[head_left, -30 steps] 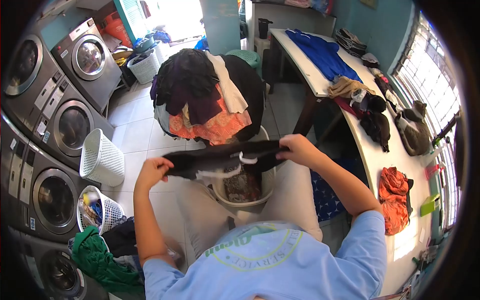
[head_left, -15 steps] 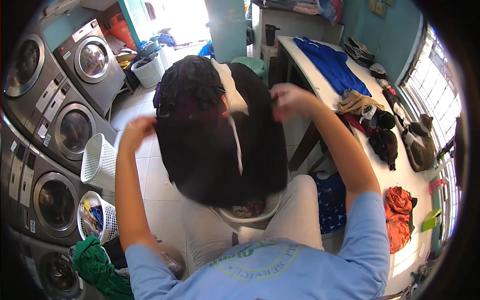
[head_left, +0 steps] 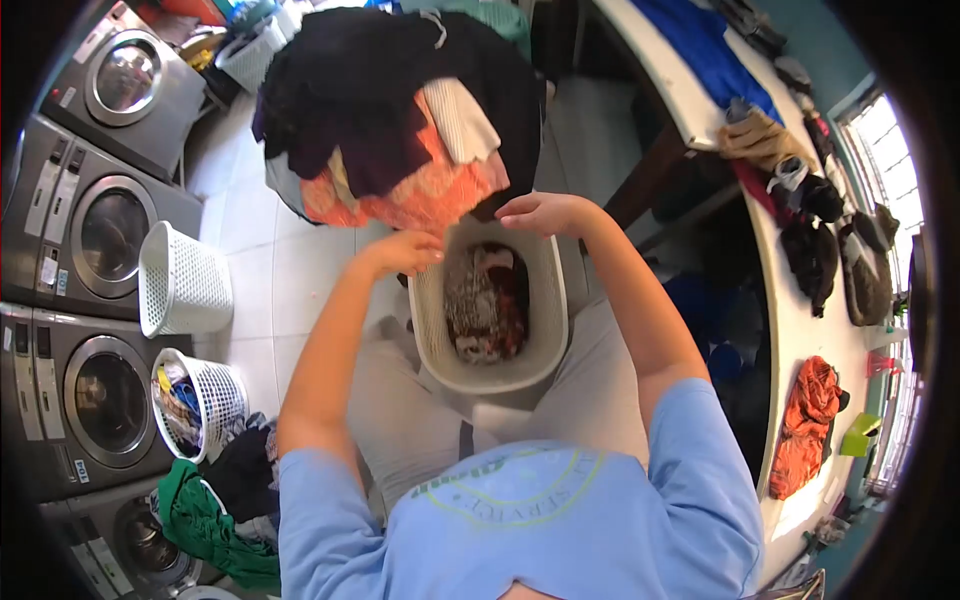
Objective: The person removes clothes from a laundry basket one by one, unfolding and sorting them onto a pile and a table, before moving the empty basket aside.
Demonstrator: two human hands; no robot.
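Observation:
My left hand (head_left: 405,252) is at the left rim of a white laundry basket (head_left: 490,378) between my knees, its fingers stretched out and nothing in them. My right hand (head_left: 545,215) is over the basket's far right rim, open and without anything in it. Crumpled dark and patterned clothes (head_left: 487,305) lie in the bottom of the basket. Just beyond my hands rises a big heap of laundry, with black garments (head_left: 345,85) over its top. An orange patterned cloth (head_left: 430,195) and a white ribbed piece (head_left: 462,122) show on its near side.
Front-loading machines (head_left: 110,400) are stacked along the left. Two white baskets (head_left: 185,280) stand on the tiled floor, one holding clothes. A green garment (head_left: 215,525) lies near my left. On the right, a long white table (head_left: 745,215) carries clothes and a cat (head_left: 865,280).
The dark cloth stretched between my hands has been let go. Both hands have come inward and nearer each other, over the basket. My view has tipped down, showing the basket's contents.

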